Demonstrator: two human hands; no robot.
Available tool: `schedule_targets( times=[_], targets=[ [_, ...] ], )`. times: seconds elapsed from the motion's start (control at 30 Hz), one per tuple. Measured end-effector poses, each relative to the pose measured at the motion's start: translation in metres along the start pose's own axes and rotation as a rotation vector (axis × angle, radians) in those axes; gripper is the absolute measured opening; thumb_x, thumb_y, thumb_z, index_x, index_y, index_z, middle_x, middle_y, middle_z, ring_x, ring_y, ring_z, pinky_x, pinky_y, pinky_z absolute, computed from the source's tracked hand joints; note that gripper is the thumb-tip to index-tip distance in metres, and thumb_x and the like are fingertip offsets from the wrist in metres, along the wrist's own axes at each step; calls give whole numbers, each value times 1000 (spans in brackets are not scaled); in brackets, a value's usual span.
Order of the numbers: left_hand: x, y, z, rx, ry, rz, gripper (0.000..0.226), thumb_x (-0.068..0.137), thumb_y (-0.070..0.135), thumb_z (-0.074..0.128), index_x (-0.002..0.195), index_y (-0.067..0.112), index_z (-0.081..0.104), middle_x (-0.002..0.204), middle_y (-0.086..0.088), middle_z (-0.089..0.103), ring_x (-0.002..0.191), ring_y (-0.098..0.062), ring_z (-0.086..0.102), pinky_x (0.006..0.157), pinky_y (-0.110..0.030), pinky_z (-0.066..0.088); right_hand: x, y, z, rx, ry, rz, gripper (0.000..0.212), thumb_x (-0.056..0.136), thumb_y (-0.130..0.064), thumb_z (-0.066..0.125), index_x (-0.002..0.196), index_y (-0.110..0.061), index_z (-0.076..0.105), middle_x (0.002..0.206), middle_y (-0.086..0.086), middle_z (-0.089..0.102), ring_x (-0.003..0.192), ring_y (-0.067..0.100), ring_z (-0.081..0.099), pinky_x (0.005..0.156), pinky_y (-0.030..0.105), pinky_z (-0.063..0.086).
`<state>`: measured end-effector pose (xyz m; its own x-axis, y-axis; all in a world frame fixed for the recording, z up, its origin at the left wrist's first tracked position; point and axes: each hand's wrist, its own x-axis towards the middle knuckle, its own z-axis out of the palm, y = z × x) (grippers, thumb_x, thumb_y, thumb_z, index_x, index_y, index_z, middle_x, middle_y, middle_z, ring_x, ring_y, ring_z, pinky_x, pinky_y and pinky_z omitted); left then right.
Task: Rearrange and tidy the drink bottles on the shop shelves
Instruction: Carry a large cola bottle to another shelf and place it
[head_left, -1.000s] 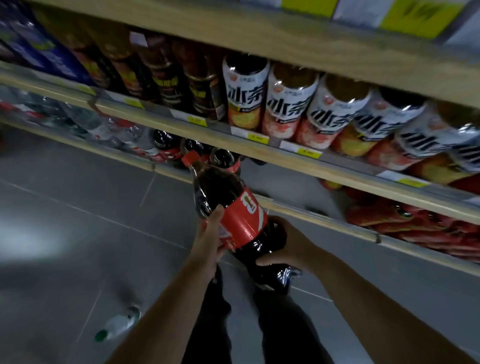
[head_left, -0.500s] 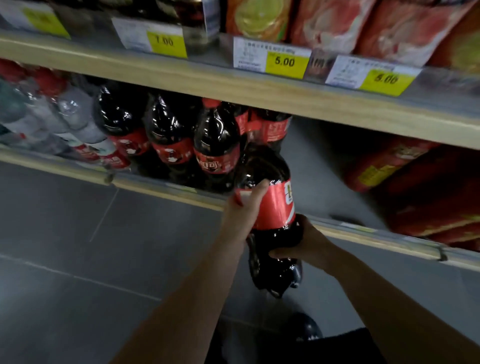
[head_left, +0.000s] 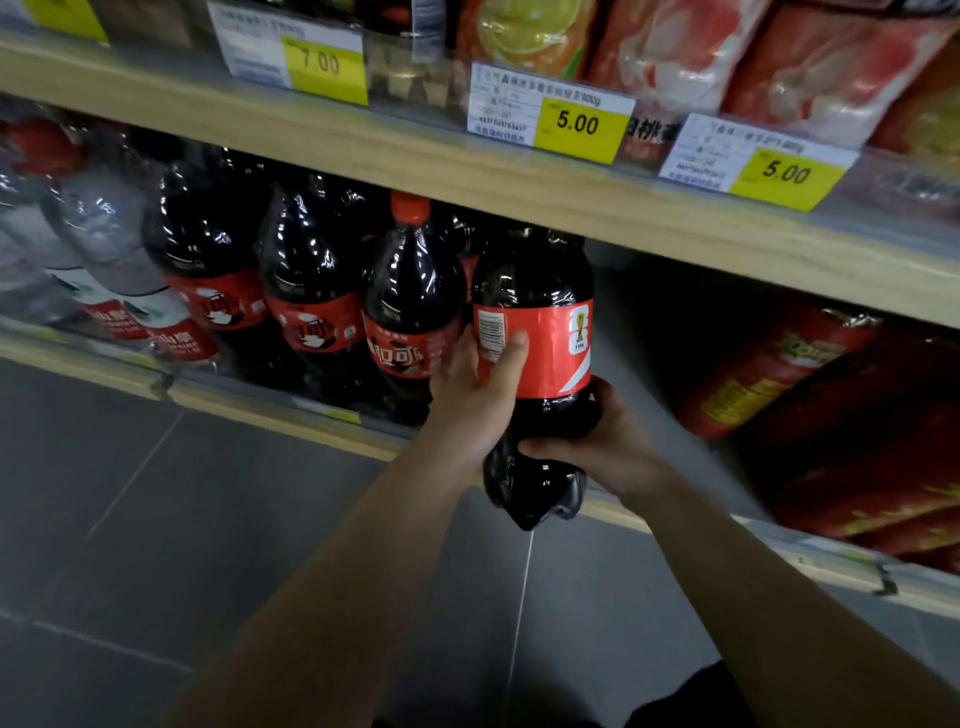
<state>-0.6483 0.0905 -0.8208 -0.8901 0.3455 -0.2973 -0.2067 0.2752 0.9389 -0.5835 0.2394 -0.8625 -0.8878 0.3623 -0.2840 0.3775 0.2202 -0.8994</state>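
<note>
Both hands clamp one large cola bottle: the left hand wraps its red label with the thumb laid beside the barcode, and the right hand cups the lower body from the right. Compared with half a second ago the bottle stands straighter and higher, its neck now tucked up behind the upper shelf board, though its base still hangs out past the lower shelf edge, over the grey floor. Just left, nearly touching the left hand's fingers, stands the nearest of three front-row cola bottles, with at least one more behind. Right of the held bottle lies a bare stretch of shelf, then red packets. Clear water bottles fill the far left. Three price tags show fully on the upper shelf.
</note>
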Motion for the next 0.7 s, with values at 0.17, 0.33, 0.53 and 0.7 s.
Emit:
schedule_targets(
  times=[0.17,0.33,0.53,0.7],
  targets=[
    [8,10,4,-197,10,59,51,87,61,45,134,41,41,115,25,52,118,-5,49,99,-38,41,33,8,4,1,70,-65,114,32,-36,92,133,-21,41,118,-5,64,108,13,62,94,43,51],
    [22,2,5,-268,-30,-47,48,93,45,45,140,37,37,140,12,45,124,-9,43,105,-39,34,53,24,7,24,120,-82,103,38,-30,92,125,-32,37,113,-16,59,107,7,58,82,24,49],
    [30,-5,2,-309,-49,-75,48,91,27,44,138,36,41,125,15,48,120,-10,42,96,-35,32,70,38,17,13,130,-145,101,49,-16,93,121,-37,26,109,-29,47,97,-22,46,69,2,42],
    [32,-8,2,-266,-54,-41,49,87,13,44,127,41,46,107,26,51,106,1,47,91,-32,34,74,44,29,14,140,-152,105,50,-17,93,131,-26,28,109,-31,46,96,-22,47,71,0,40]
  ],
)
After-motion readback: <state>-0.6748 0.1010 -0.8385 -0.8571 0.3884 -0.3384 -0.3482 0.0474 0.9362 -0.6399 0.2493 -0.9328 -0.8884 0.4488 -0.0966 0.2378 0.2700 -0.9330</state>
